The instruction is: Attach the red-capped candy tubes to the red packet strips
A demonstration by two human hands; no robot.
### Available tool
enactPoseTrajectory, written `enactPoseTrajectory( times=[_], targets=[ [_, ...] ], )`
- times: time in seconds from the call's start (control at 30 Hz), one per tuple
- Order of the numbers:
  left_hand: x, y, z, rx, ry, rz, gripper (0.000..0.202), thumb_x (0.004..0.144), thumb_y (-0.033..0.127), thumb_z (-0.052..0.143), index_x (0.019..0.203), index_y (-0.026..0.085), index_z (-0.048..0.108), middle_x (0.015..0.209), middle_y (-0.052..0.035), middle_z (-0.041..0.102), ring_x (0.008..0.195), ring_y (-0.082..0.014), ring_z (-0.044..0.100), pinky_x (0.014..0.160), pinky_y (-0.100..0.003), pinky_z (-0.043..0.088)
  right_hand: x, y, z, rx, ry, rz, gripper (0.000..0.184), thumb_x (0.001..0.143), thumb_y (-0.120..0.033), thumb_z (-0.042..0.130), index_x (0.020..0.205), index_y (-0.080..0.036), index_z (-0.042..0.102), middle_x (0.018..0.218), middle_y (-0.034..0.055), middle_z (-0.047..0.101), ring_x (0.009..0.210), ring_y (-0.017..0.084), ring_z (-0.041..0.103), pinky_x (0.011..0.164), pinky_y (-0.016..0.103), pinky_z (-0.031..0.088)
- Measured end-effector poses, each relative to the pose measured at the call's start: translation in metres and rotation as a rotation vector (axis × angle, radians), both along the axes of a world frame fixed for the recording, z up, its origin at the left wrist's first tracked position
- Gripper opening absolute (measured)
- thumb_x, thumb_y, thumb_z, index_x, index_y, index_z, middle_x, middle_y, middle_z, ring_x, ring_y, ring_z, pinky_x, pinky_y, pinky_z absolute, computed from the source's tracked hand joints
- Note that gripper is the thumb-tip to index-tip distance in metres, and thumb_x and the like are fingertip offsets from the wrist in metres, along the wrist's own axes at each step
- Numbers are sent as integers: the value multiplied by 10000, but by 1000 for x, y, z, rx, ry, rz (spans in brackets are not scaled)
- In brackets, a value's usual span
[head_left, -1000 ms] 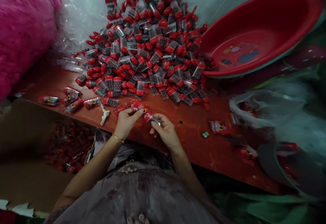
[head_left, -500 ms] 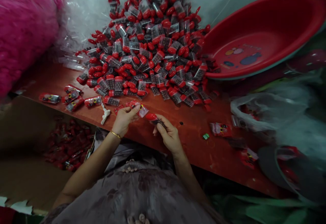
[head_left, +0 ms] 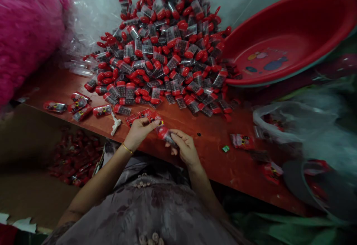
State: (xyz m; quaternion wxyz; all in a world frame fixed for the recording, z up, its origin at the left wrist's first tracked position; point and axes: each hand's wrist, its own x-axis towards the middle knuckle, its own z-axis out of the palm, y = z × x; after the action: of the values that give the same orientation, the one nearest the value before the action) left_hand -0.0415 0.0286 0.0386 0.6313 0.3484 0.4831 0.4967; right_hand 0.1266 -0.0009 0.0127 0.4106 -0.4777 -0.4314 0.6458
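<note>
1. Landmark = pile of red-capped clear tubes, heaped mid table
2. R hand: fingers closed round one tube, just below pile's near edge, at table lip. Clear body in my grip, red cap end twd my L
3. L hand: thumb + forefinger pinched on a red printed wrapper, which touches tube's cap end. Can't tell if cap sits inside it
4. Handling (my guess): tube v. light, stiff thin plastic, smooth so prob. slippery. Hard squeeze could crack it or pop the cap. Best hold = fingertips round mid-body, not the cap. Wrapper = thin soft film, so pinch at its open edge
5. L of pile's near edge: a few filled packs lying flat, white scrap beside them
6. R of pile: red basin, tilted, rim against pile's side. Below-R of pile: clear bag
7. Far L of pile: pink fluffy bundle. Below-L of pile, under table edge: box w/ more red packs, dim
</note>
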Motion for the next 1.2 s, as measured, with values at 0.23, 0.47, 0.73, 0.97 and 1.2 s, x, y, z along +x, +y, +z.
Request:
enactPoseTrajectory(
  times=[0.23, 0.47, 0.73, 0.97, 1.2],
  targets=[
    [9, -5, -3, 45, 48, -42, 263, 547, 350, 807, 625, 145, 661, 610, 14, 633, 579, -102, 537, 617, -230, 447, -4, 1, -1, 87, -48, -12, 384, 789, -507, 558, 976, -174, 602, 585, -28, 626, 341, 44, 397, 372, 190, 355],
    [23, -9, -11, -91, -87, 105, 320, 538, 364, 814, 688, 121, 671, 668, -25, 664, 594, -107, 571, 595, -227, 465, -17, 1, -4, 212, -99, -104, 256, 862, -444, 492, 964, -210, 513, 570, -77, 525, 423, 63, 466, 460, 196, 400],
    [28, -13, -14, -106, -185, 48, 347, 583, 439, 778, 636, 136, 619, 500, 27, 553, 415, -62, 465, 387, -182, 360, -26, -4, -7, 100, 52, -110, 305, 830, -508, 512, 906, -213, 495, 699, -54, 601, 381, 38, 440, 411, 190, 428],
    [28, -12, -6, -100, -219, 96, 376, 553, 470, 787, 669, 132, 669, 640, -35, 663, 532, -92, 556, 521, -210, 451, -22, -14, -4, 321, -321, -198, 244, 831, -435, 559, 958, -227, 573, 568, -41, 566, 443, 106, 521, 458, 230, 438],
    [27, -16, -5, -49, -180, -117, 329, 657, 400, 740, 813, 117, 681, 514, 18, 569, 385, -85, 486, 358, -203, 384, -31, -16, -3, 212, -83, -157, 260, 863, -461, 499, 908, -214, 570, 573, -55, 555, 342, 58, 410, 373, 205, 388]
  ],
)
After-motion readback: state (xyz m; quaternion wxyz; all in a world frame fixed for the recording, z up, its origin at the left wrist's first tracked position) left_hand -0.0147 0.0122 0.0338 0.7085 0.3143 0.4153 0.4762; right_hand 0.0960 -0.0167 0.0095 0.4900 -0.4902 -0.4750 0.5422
